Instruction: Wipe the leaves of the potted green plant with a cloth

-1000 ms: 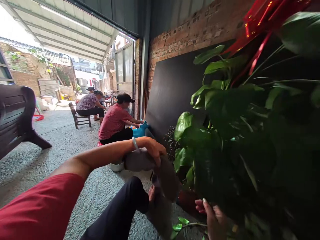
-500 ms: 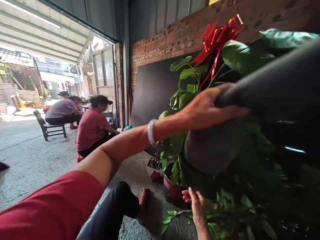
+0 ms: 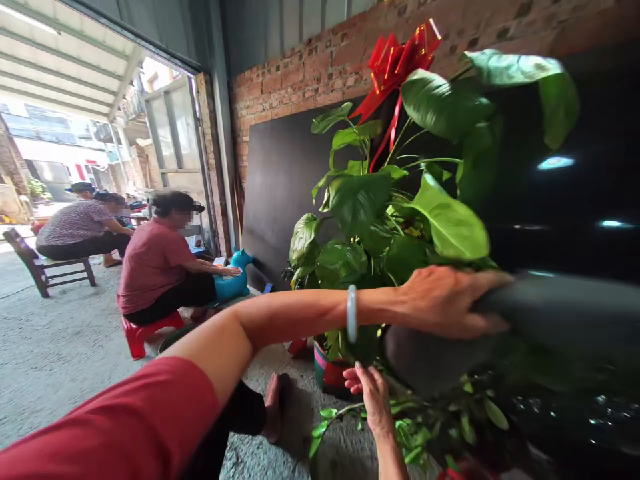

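Note:
From the left my left hand (image 3: pixel 445 300), with a pale bangle (image 3: pixel 352 313) at the wrist, reaches across a leafy potted plant (image 3: pixel 360 200). Its fingers close on a large, smooth dark grey thing (image 3: pixel 575 310), blurred and of unclear kind. A rounded dark part (image 3: pixel 435 360) shows below the hand; I cannot tell whether it belongs to the same thing. Lower down, my right hand (image 3: pixel 370 393) is empty, its fingers apart and slightly bent, beside the plant's pot (image 3: pixel 327 373). A red ribbon bow (image 3: pixel 400 63) tops the plant.
Smaller leafy stems (image 3: pixel 415 427) spread over the floor by my right forearm. A dark board (image 3: pixel 275 180) leans on the brick wall (image 3: pixel 295 83). At left, a person (image 3: pixel 157 260) on a red stool (image 3: pixel 143 333) touches a blue animal figure (image 3: pixel 237 273); another sits on a chair (image 3: pixel 55 273).
My left hand has moved down with the dark grey thing, uncovering the plant's upper right leaves. The view has turned right. My right hand keeps much the same shape.

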Demonstrator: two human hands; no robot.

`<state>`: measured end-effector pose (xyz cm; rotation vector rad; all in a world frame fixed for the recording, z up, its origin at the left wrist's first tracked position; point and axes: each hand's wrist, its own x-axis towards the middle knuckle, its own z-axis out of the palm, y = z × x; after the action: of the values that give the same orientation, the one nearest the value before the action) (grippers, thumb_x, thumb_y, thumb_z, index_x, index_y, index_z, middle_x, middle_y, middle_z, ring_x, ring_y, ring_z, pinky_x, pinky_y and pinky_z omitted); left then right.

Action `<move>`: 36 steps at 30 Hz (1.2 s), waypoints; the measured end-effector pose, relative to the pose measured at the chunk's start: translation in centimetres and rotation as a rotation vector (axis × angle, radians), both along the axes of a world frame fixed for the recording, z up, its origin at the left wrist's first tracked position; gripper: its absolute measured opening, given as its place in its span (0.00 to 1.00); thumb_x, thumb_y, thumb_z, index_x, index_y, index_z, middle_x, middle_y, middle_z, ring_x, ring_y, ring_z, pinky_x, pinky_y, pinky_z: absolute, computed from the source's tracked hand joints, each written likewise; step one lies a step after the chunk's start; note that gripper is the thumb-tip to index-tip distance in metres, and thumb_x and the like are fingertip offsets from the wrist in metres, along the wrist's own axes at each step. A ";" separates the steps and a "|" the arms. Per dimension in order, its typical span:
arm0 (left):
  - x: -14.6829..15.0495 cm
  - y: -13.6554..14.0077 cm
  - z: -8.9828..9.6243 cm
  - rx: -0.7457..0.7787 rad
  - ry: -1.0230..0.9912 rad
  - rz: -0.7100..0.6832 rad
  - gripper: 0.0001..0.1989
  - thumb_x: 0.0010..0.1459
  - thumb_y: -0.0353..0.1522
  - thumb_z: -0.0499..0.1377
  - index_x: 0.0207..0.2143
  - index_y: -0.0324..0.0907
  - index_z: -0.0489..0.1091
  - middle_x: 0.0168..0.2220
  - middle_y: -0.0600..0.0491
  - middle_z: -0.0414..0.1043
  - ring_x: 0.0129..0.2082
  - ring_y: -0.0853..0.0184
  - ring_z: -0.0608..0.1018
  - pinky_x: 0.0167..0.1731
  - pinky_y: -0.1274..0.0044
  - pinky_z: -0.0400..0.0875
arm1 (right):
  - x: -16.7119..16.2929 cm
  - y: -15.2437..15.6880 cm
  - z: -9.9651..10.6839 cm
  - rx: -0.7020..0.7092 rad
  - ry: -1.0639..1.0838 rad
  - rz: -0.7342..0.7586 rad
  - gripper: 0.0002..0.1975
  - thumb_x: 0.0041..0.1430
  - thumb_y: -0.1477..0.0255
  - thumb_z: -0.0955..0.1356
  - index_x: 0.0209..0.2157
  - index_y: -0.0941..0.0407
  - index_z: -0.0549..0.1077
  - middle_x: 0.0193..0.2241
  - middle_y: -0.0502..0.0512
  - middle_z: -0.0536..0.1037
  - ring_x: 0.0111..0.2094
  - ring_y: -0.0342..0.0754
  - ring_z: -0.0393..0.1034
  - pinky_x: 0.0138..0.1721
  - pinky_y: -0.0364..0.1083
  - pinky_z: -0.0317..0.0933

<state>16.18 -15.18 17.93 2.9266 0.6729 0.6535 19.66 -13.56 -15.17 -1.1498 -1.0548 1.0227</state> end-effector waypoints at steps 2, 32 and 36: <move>2.5 2.0 -0.6 0.071 -0.058 0.129 0.31 0.66 0.41 0.58 0.68 0.42 0.59 0.60 0.42 0.72 0.56 0.52 0.76 0.51 0.66 0.73 | -0.3 0.1 0.6 -0.012 0.013 0.042 0.30 0.55 0.42 0.70 0.29 0.58 0.75 0.28 0.56 0.80 0.26 0.47 0.74 0.27 0.46 0.67; -15.4 6.0 -2.7 -0.083 -0.234 0.346 0.29 0.61 0.38 0.61 0.64 0.43 0.65 0.59 0.49 0.74 0.56 0.59 0.76 0.57 0.70 0.70 | 0.2 -0.1 2.2 -0.093 0.228 -0.001 0.29 0.33 0.46 0.79 0.23 0.58 0.78 0.26 0.63 0.82 0.24 0.51 0.75 0.23 0.45 0.69; -16.6 5.4 -7.1 -0.306 0.320 0.251 0.25 0.55 0.34 0.67 0.55 0.38 0.74 0.52 0.44 0.78 0.51 0.54 0.79 0.52 0.67 0.73 | 0.4 0.1 1.6 -0.095 0.254 -0.039 0.28 0.29 0.47 0.79 0.22 0.57 0.78 0.24 0.60 0.81 0.22 0.50 0.74 0.22 0.46 0.68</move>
<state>-0.42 -9.83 10.87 2.7015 1.0760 0.0767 20.09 -13.50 -13.52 -1.0792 -0.7875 1.1641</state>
